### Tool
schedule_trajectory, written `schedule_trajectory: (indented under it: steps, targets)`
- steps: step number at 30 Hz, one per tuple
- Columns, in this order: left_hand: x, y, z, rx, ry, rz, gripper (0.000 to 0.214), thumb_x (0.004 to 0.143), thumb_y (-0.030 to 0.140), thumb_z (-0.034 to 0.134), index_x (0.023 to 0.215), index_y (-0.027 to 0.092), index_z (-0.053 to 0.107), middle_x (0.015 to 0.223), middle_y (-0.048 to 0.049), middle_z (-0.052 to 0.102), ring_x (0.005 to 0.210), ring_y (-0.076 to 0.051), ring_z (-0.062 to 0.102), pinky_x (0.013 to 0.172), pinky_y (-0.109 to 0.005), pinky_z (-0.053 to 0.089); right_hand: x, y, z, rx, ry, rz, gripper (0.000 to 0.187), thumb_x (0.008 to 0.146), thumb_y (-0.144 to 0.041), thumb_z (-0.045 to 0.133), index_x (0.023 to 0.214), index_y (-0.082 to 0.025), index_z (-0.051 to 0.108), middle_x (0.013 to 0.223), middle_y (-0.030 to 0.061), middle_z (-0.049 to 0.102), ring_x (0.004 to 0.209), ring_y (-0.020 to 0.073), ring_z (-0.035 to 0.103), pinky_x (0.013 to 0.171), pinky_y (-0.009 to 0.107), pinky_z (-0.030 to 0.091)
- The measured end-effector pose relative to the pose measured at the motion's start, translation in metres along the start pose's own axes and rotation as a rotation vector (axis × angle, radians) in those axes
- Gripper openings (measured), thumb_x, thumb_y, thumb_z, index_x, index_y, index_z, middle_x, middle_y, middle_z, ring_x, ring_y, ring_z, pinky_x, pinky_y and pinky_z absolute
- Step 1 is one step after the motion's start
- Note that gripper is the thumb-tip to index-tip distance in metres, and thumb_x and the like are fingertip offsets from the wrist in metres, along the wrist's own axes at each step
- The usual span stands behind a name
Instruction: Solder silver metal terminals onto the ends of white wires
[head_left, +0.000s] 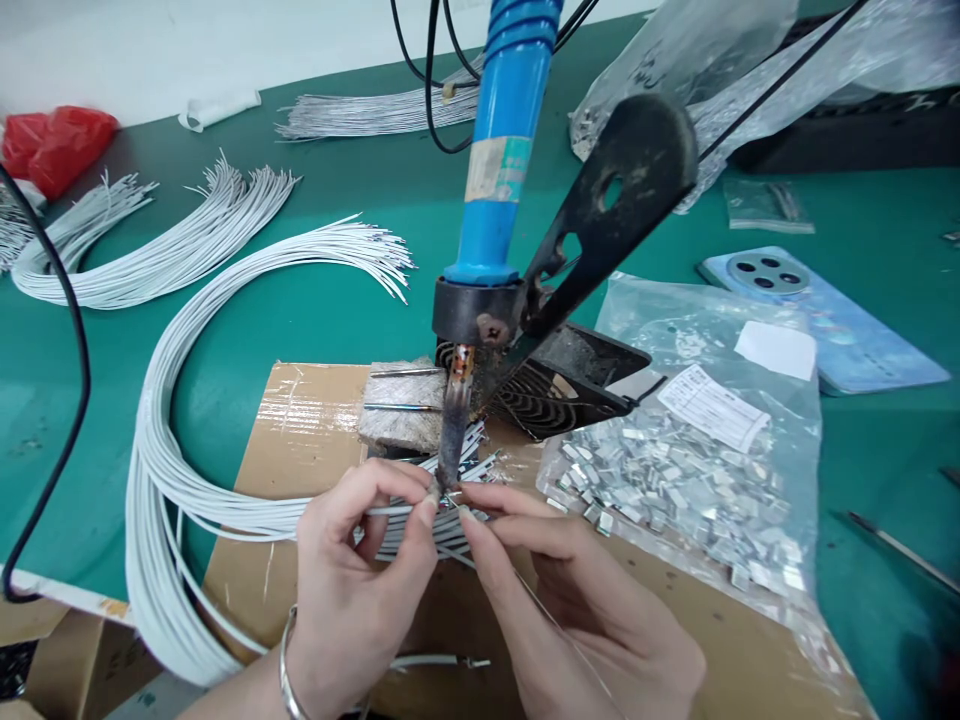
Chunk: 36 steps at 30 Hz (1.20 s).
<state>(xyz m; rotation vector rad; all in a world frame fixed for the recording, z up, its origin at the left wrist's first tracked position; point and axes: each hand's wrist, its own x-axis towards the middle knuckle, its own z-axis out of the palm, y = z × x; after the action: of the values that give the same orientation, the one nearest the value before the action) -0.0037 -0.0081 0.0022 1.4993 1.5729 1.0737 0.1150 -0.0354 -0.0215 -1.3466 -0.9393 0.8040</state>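
Soldering looks to be the step in hand: the tip of the blue-handled iron (499,180), fixed pointing down on a black bracket (615,190), meets the spot where both sets of fingertips come together. The left hand (367,565) pinches a white wire (391,511) near its end, thumb against forefinger, right beside the hot tip. The right hand (577,600) grips a thin strand (559,630), probably solder, between thumb and fingers, its end brought close to the same spot; whether it touches the iron is too small to tell. Below lie more white wire ends on the cardboard (289,430), with the long bundle (169,420) curving away to the left. A loose wire with a metal end (442,661) rests nearer the person, and a clear bag of small metal pieces (660,490) lies to the right. As I judge it, the next move calls for holding the wire steady while feeding the strand in sparingly, fingertips kept off the heated metal, then an easy withdrawal that leaves the joint undisturbed.
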Motion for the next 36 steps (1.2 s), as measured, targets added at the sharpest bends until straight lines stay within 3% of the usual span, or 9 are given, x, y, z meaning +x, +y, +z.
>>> schedule_trajectory:
  steps: [11,29,36]
  targets:
    - [-0.0019,-0.0021,0.0003,-0.053,0.022,-0.049,0.014,0.084,0.013,0.068,0.073,0.021,0.069,0.084,-0.0037,0.078,0.076,-0.019,0.072,0.05,-0.021,0.047,0.0002,0.0011,0.0002,-0.009,0.011,-0.029,0.013,0.081,-0.014,0.079,0.074,-0.024,0.073,0.092,0.0009,0.082,0.08,0.0154,0.077,0.077,0.022,0.06]
    - [-0.0005,-0.0029,-0.0007,-0.075,0.005,-0.041,0.014,0.085,0.012,0.068,0.075,0.022,0.068,0.082,-0.0026,0.077,0.076,-0.017,0.072,0.047,-0.019,0.044,-0.0007,-0.0008,0.0004,0.008,0.001,-0.016,0.015,0.083,-0.012,0.077,0.075,-0.024,0.073,0.093,-0.0003,0.081,0.082,0.0134,0.076,0.077,0.02,0.059]
    - [-0.0016,-0.0034,-0.0012,-0.087,0.01,-0.037,0.015,0.085,0.012,0.068,0.074,0.022,0.068,0.082,-0.0025,0.077,0.077,-0.018,0.072,0.049,-0.019,0.046,0.0011,-0.002,0.0012,-0.008,0.008,-0.02,0.014,0.082,-0.013,0.078,0.073,-0.023,0.074,0.092,0.0022,0.081,0.079,0.0167,0.076,0.076,0.025,0.061]
